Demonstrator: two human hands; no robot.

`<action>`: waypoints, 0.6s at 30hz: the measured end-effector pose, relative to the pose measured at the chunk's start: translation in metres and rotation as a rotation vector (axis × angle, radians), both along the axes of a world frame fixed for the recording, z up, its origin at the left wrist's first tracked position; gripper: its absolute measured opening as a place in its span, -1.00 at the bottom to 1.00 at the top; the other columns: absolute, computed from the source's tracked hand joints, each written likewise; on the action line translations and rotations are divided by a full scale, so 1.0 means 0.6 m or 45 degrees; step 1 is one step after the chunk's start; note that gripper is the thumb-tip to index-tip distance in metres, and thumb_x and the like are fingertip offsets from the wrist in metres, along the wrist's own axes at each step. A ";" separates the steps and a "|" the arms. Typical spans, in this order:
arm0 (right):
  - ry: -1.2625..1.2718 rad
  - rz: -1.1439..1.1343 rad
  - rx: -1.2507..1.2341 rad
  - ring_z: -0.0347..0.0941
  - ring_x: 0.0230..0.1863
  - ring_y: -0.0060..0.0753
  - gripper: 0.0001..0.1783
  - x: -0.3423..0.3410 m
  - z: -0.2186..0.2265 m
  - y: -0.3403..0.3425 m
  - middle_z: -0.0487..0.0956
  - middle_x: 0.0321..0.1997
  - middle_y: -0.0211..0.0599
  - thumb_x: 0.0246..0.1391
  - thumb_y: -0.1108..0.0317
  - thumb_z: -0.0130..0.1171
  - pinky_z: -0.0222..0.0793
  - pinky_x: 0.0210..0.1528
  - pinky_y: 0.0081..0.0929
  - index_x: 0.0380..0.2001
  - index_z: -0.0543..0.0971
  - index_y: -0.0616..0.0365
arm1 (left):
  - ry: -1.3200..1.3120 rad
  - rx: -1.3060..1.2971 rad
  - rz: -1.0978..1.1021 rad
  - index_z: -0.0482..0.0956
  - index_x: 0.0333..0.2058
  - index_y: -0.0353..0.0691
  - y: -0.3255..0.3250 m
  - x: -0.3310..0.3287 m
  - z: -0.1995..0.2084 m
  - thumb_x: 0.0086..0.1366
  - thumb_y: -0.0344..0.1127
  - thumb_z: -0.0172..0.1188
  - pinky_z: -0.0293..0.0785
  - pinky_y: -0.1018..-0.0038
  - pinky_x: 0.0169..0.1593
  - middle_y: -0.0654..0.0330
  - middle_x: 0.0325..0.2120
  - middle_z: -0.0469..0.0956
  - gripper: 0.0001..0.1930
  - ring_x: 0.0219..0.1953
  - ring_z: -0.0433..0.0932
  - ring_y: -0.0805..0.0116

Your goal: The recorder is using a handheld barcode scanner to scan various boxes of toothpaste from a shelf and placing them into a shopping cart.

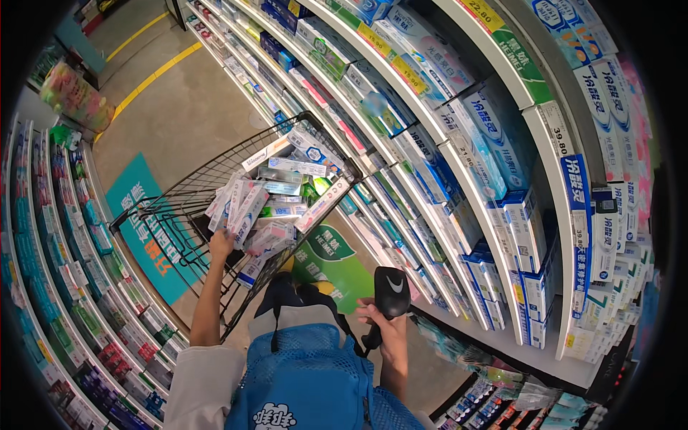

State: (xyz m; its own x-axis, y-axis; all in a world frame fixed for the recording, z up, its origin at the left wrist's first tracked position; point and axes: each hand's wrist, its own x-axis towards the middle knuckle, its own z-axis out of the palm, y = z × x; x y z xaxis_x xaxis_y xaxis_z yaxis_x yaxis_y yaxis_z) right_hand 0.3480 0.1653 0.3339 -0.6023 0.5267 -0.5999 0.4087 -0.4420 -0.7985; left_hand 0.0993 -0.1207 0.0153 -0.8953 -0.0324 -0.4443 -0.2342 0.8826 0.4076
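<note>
Head camera: left one of a side-by-side fisheye pair on my head, looking steeply down and ahead. Upright, unmirrored. Nearest the lens, my blue mesh garment (308, 376) at the near edge. A bit farther, my left hand (221, 245) and right hand (387, 328). Wire cart (309, 115) at middle range, beyond my feet. Floor (175, 89) runs off far left. Right shelving (546, 140) close, bowed by the lens; left shelving (86, 276) curves likewise along the rim.
</note>
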 end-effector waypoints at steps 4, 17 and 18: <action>0.015 0.032 0.015 0.56 -0.27 -0.26 -0.61 -0.006 0.001 0.001 0.56 -0.20 -0.06 0.04 0.44 0.20 0.51 -0.28 -0.44 -0.06 0.42 0.38 | -0.072 0.076 0.044 0.59 -0.17 -0.22 -0.040 -0.019 -0.030 0.03 -0.04 0.25 0.45 0.24 -0.09 -0.06 -0.28 0.59 -0.55 -0.18 0.56 0.00; 0.048 0.008 -0.040 0.55 -0.21 -0.23 -0.64 0.008 -0.008 0.015 0.55 -0.19 -0.06 0.05 0.44 0.19 0.51 -0.26 -0.43 -0.08 0.44 0.37 | -0.102 0.093 -0.039 0.55 -0.28 -0.28 -0.032 -0.007 -0.041 -0.07 -0.07 0.29 0.45 0.22 -0.14 -0.12 -0.33 0.57 -0.57 -0.23 0.57 -0.02; 0.041 0.009 -0.047 0.55 -0.20 -0.22 -0.64 0.008 -0.008 0.016 0.55 -0.18 -0.06 0.05 0.44 0.19 0.51 -0.26 -0.43 -0.08 0.44 0.37 | -0.080 0.061 -0.114 0.51 -0.25 -0.27 -0.033 -0.003 -0.039 -0.08 -0.07 0.29 0.45 0.21 -0.14 -0.13 -0.32 0.56 -0.54 -0.22 0.55 -0.05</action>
State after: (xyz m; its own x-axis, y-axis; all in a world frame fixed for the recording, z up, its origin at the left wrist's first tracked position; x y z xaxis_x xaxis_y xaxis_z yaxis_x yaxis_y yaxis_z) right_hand 0.3530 0.1749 0.3292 -0.6252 0.5001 -0.5993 0.3865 -0.4687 -0.7943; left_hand 0.0973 -0.1405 -0.0080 -0.8638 0.0687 -0.4991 -0.1822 0.8810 0.4366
